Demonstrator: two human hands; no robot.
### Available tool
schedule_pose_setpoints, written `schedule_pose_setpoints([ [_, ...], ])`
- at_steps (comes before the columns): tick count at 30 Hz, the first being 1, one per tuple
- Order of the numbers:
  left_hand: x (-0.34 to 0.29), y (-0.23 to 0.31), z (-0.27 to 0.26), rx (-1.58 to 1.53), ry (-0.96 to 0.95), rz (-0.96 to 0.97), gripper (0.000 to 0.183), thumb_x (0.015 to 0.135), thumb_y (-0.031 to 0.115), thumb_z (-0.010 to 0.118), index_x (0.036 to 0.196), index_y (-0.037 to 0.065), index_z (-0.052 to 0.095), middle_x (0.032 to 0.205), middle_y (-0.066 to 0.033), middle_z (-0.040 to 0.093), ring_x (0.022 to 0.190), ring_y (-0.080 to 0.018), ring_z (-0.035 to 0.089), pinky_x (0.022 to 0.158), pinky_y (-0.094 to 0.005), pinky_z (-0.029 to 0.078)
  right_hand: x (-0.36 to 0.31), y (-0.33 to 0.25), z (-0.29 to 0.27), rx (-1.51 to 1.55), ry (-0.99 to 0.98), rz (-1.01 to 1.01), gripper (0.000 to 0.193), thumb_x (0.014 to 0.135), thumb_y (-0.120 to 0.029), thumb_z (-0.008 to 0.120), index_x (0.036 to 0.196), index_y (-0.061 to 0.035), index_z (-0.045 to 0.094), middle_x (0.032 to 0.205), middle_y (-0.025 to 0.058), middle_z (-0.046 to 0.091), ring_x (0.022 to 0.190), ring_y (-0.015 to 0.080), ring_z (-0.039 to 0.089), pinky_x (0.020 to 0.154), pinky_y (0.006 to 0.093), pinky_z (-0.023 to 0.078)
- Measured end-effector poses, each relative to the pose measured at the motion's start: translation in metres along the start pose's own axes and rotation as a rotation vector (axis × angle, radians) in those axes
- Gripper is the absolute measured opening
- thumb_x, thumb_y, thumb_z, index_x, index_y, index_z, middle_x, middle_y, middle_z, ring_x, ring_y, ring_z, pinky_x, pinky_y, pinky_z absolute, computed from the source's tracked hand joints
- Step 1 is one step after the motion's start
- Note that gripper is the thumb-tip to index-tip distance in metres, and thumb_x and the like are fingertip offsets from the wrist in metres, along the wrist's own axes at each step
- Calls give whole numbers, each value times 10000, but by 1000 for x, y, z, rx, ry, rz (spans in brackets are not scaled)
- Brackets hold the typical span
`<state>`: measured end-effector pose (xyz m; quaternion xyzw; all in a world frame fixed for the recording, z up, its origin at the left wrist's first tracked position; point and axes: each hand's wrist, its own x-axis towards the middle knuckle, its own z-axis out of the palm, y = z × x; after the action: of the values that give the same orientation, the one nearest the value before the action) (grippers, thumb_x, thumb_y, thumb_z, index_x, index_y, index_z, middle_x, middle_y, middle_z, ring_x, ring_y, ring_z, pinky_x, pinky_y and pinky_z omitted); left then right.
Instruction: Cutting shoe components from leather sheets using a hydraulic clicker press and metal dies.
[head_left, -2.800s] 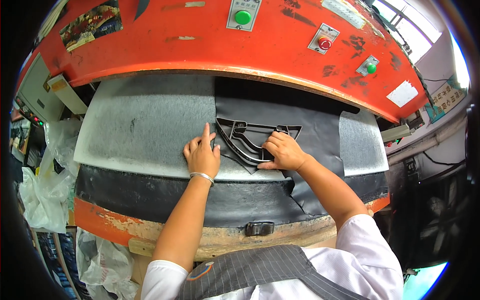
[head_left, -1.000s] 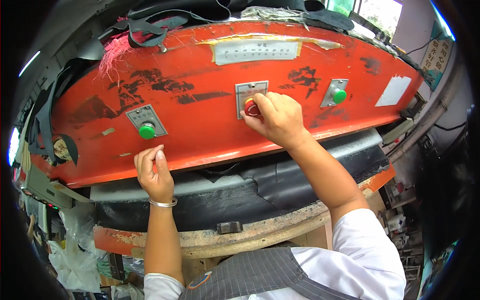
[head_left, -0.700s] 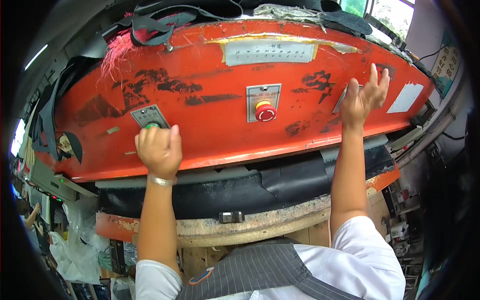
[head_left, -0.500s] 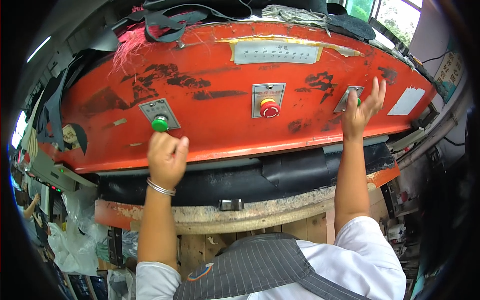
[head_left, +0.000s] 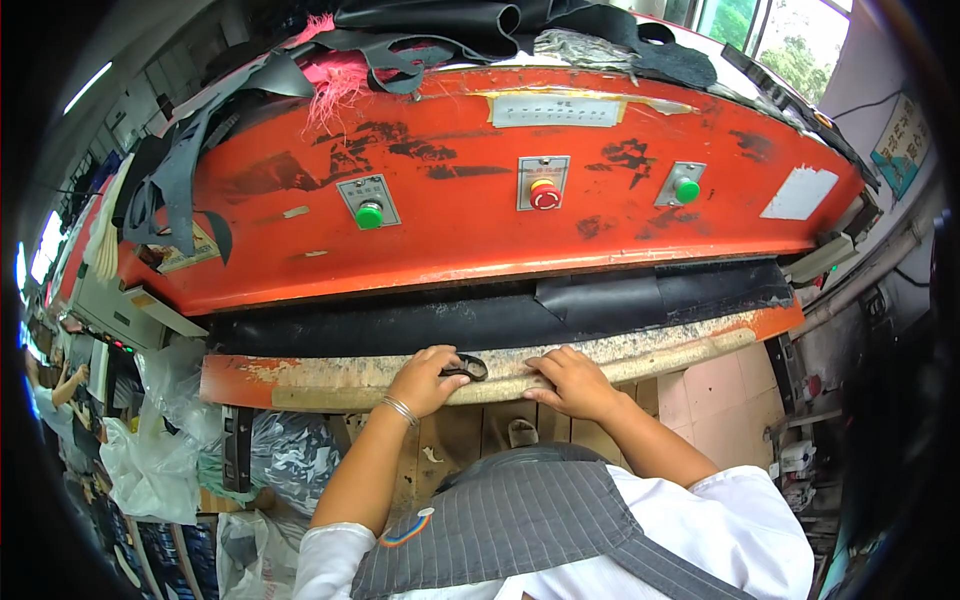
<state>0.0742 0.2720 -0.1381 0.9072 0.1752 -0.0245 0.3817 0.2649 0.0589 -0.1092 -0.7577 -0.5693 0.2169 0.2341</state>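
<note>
My left hand (head_left: 424, 382), with a bracelet at its wrist, is at the pale, worn front edge (head_left: 330, 378) of the red machine. Its thumb and fingers close around the left end of a small dark oval ring (head_left: 470, 368), shaped like a cutting die, lying on that edge. To the right of the ring, apart from it, my right hand (head_left: 573, 383) rests on the same edge. Its fingers are loosely bent, the thumb apart, and no object shows in it. Black sheet material (head_left: 430, 320) lies across the machine bed just beyond both hands.
The red front panel (head_left: 450, 235) carries a left green button (head_left: 369, 215), a red stop button (head_left: 545, 195) and a right green button (head_left: 686, 190). Black scraps (head_left: 430, 40) lie on top. Plastic bags (head_left: 150, 470) stand at left, where another person (head_left: 62, 400) works.
Both hands have come down from the green buttons to the front edge. The left hand has taken hold of the dark ring. A gap now shows more between panel and bed.
</note>
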Motion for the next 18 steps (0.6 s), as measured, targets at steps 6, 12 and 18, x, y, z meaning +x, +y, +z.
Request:
schedule_pose_setpoints([
  [6,-36,11,-8,194,194,-237,325,871,386,578,895,70,651,924,-129,639,934,-317,587,845,-416,427,-13,-15,5,-223,-91,82,526,719,-407,738,1131,-114,592,1026,93,556,1029,271,528,867,386,454],
  [12,-35,17,6,350,310,-222,305,885,333,535,791,65,647,860,-119,622,875,-318,568,806,-442,413,-3,-10,16,-217,-56,160,489,648,-330,806,1018,-83,603,999,121,571,1013,301,543,865,405,462],
  [18,-49,18,13,323,240,-320,331,867,347,522,819,46,652,896,-131,628,910,-316,567,830,-436,406,-12,-9,29,-211,-74,117,463,631,-305,813,965,-60,607,967,134,582,993,320,549,853,412,465],
])
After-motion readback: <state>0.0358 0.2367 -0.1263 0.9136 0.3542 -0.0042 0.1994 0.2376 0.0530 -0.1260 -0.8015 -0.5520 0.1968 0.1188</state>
